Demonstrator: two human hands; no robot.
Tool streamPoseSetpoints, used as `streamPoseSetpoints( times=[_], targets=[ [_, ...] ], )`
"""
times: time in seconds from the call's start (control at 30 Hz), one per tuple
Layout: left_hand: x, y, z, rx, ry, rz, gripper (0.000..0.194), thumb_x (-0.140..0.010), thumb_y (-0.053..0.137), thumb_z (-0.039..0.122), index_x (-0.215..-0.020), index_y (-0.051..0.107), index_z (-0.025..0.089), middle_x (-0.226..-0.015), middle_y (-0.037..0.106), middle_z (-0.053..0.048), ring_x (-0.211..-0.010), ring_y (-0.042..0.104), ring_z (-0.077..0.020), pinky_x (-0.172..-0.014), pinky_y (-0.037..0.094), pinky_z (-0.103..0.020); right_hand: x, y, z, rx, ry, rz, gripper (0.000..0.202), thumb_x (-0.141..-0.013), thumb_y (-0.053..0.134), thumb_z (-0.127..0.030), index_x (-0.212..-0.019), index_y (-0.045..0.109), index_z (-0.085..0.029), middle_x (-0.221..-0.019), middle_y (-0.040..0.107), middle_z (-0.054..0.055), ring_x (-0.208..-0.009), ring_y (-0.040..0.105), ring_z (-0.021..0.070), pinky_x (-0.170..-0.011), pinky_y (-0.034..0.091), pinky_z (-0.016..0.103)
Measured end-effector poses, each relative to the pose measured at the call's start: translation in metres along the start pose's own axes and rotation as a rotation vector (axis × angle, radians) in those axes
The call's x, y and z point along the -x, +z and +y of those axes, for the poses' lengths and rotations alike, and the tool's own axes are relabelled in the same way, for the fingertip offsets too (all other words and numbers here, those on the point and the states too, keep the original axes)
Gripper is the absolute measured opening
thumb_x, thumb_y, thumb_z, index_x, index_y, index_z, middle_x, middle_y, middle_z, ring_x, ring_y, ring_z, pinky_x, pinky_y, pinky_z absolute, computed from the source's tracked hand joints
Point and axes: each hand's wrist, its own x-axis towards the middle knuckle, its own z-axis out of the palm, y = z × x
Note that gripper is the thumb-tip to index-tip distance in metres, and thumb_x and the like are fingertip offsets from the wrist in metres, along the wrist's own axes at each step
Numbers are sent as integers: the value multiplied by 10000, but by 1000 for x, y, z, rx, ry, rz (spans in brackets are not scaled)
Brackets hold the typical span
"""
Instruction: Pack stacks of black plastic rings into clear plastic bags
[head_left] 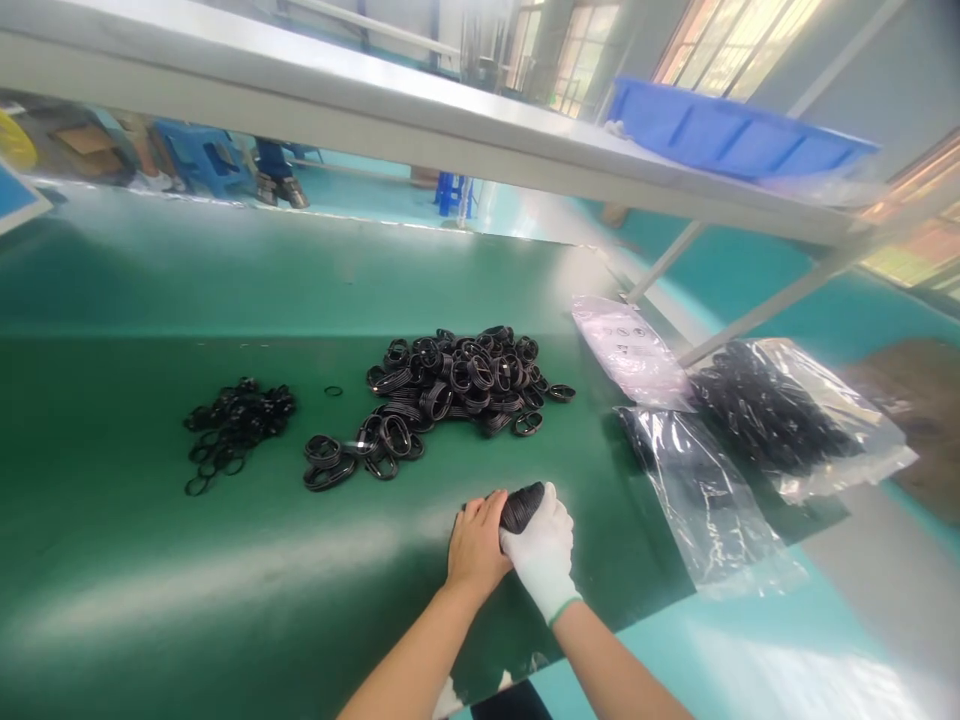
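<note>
Standing back left: a blue stool (202, 160) is sitting beyond the far edge of my green table (187, 580).
Ring heap: thin black rings (240, 425) are lying loosely piled on the tabletop.
Stray ring: one single ring (333, 391) is resting between that heap and the coils.
Loose coils: a few black coils (322, 450) are lying at the near-left side of the main lot.
Coil pile: the coil pile (465, 375) is sitting mid-table, beyond my hands, pieces facing every which way.
Left hand: my bare left hand (478, 545) is gripping the held piece from its left, fingers curling over it.
Held piece: a ridged black coil (523, 507) is sitting between both hands, near side of table; can't tell if it's touching the surface.
Right hand: my white-gloved right hand (544, 545) is gripping its right side, fingers wrapping round.
Bags: a pinkish printed bag (630, 350) is lying just beyond a clear bag (705, 510).
Bin: a blue bin (735, 130) is sitting on the white shelf (375, 110).
Full bag: a stuffed bag (772, 410) is holding black stuff, too blurred to identify.
</note>
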Motion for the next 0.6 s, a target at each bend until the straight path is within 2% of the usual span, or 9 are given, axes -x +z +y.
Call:
streamPoseSetpoints(
  times=[0.2, 0.27, 0.37, 0.43, 0.5, 0.6],
  targets=[
    [-1, -2, 2, -16, 2, -17, 669, -679, 529, 228, -1315, 326, 189, -1316, 441, -52, -1177, 353, -238, -961, 292, -378, -6, 0, -2, 20, -25, 30, 795, -576, 597, -371, -1267, 331, -80, -1058, 501, 171, -1020, 464, 337, -882, 355, 415],
    [3, -8, 4, -5, 20, -52, 715, -665, 563, 275, -1327, 303, 203, -1336, 416, -47, -1202, 340, -249, -978, 289, -390, -6, -8, -2, -32, -22, 13, 817, -553, 615, -371, -1270, 335, -96, -1078, 500, 161, -1041, 460, 331, -898, 357, 411],
    [10, -22, 9, 31, 78, -54, 763, -650, 605, 319, -1335, 278, 245, -1368, 367, -29, -1236, 323, -242, -1005, 289, -390, -1, -31, 8, -217, 33, -38, 876, -514, 645, -352, -1287, 310, -110, -1177, 469, 147, -1119, 435, 303, -951, 349, 376],
    [10, -28, 17, 58, 61, -4, 691, -697, 570, 367, -1321, 289, 269, -1338, 396, -35, -1209, 372, -241, -979, 331, -404, 3, -53, 28, -386, 126, -85, 880, -514, 644, -329, -1293, 291, -123, -1224, 461, 128, -1140, 444, 266, -957, 364, 334],
    [3, -26, 34, 83, 57, 22, 571, -748, 510, 412, -1275, 345, 270, -1264, 460, -43, -1147, 439, -242, -925, 385, -412, 9, -75, 61, -529, 236, -93, 843, -532, 630, -312, -1285, 289, -144, -1221, 488, 104, -1115, 485, 232, -932, 397, 304],
    [-9, 1, 82, 109, 188, -24, 393, -779, 474, 403, -1141, 455, 249, -1141, 528, -39, -1059, 496, -231, -877, 413, -397, 24, -103, 131, -620, 383, -12, 798, -545, 609, -312, -1261, 299, -144, -1195, 524, 90, -1081, 523, 215, -922, 410, 288]
  ],
)
